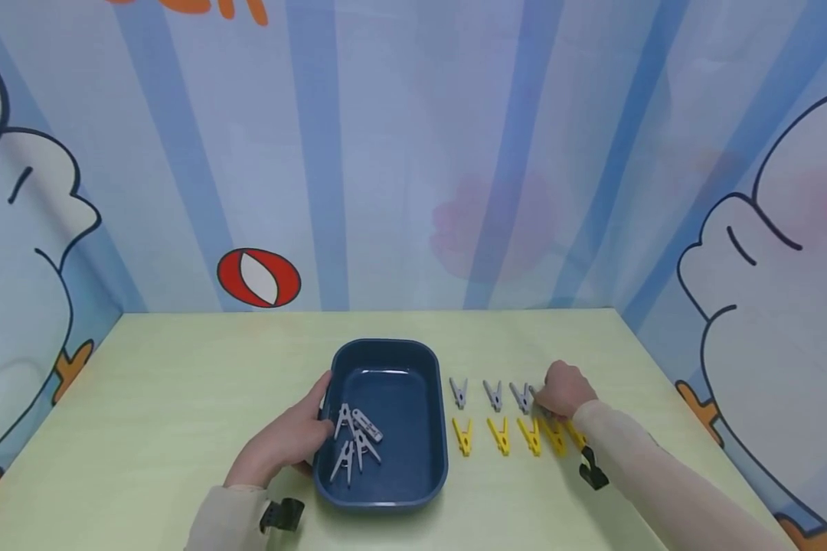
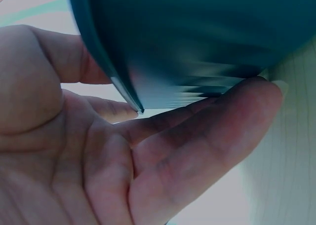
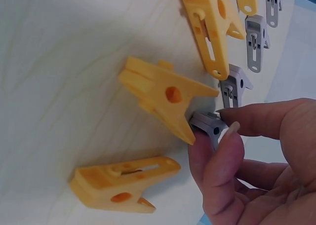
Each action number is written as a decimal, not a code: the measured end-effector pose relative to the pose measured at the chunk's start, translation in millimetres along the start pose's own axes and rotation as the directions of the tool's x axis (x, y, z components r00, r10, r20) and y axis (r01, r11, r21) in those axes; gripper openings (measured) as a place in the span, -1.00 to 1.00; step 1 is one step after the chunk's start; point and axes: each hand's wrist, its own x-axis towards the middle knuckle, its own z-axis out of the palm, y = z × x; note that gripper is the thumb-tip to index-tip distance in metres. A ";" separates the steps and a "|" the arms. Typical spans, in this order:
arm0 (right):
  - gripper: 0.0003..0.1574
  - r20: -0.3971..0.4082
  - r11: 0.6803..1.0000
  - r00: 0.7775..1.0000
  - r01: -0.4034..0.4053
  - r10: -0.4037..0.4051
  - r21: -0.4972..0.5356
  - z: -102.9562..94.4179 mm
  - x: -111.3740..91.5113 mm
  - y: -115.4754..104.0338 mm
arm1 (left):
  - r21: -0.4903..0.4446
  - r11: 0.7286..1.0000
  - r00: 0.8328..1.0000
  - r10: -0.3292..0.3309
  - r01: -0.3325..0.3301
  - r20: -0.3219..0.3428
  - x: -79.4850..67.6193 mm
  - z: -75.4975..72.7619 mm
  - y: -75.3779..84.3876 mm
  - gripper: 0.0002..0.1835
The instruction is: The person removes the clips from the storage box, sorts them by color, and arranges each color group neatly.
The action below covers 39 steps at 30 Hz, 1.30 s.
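My left hand (image 1: 286, 444) grips the left side of a dark blue plastic basin (image 1: 380, 503), thumb over the rim and fingers along the outer wall. Inside the basin lie several pale grey clothespins (image 1: 362, 444), bunched at its left. To the right of the basin, my right hand (image 1: 567, 389) pinches a grey clothespin (image 3: 208, 124) between thumb and fingers at the end of a row of grey clothespins (image 1: 492, 396). A yellow clothespin (image 3: 165, 94) stands close by the pinched one, in a second row nearer to me.
Several yellow clothespins (image 1: 498, 436) line up on the pale table (image 1: 179, 383) in front of the grey row. A striped blue backdrop (image 1: 400, 153) rises behind the table, with printed side panels at left and right.
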 end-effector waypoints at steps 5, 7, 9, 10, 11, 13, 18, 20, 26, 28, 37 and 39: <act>-0.61 0.003 1.000 1.000 -0.002 0.002 0.006 -0.2 -1.1 1.3 | -0.003 1.000 1.000 0.010 -0.010 0.004 -0.4 0.3 -0.8 -0.15; -0.61 -0.001 1.000 1.000 0.006 -0.006 0.004 -1.1 -2.5 1.8 | -0.002 1.000 1.000 0.009 -0.009 0.002 -0.2 1.3 -1.3 -0.15; -0.68 -0.005 1.000 1.000 0.017 -0.017 0.002 -2.6 -4.6 2.0 | -0.005 1.000 1.000 0.005 -0.005 0.002 -0.5 2.5 -1.6 -0.15; -0.74 -0.007 1.000 1.000 0.023 -0.023 0.000 -3.6 -5.9 2.2 | -0.007 1.000 1.000 0.004 -0.004 0.002 -0.6 3.2 -1.7 -0.15; -0.79 -0.006 1.000 1.000 0.027 -0.027 0.000 -4.4 -6.9 2.3 | -0.009 1.000 1.000 0.003 -0.003 0.003 -0.7 3.9 -1.7 -0.15; -0.80 -0.004 1.000 1.000 0.030 -0.030 0.000 -5.9 -9.4 1.7 | -0.015 1.000 1.000 0.002 -0.002 0.005 -1.6 4.9 -1.4 -0.15; -0.46 0.016 1.000 1.000 0.025 -0.025 -0.006 -8.2 -13.7 -3.7 | -0.016 1.000 1.000 -0.003 0.003 0.009 -3.5 5.8 -1.2 -0.16; -0.42 0.021 1.000 0.999 0.028 -0.028 -0.010 -9.1 -15.2 -6.8 | -0.012 1.000 1.000 -0.006 0.006 0.010 -3.6 5.8 -1.6 -0.16; -0.46 0.011 0.997 0.997 0.077 -0.077 -0.010 -11.4 -20.9 -19.1 | 0.001 1.000 1.000 -0.024 0.024 0.008 -2.7 4.9 -3.4 -0.17; -0.48 0.004 0.995 0.995 0.099 -0.099 -0.008 -12.4 -22.0 -25.4 | 0.004 1.000 1.000 -0.019 0.019 0.006 -2.9 3.2 -2.9 -0.17; -0.54 -0.047 0.984 0.983 0.176 -0.177 -0.019 -18.3 -26.0 -51.1 | 0.009 1.000 1.000 0.001 -0.001 0.006 -1.8 -1.2 4.6 -0.16; -0.55 -0.049 0.984 0.983 0.176 -0.176 -0.009 -17.3 -28.5 -53.4 | 0.007 1.000 1.000 -0.001 0.001 0.008 -1.7 1.1 4.3 -0.16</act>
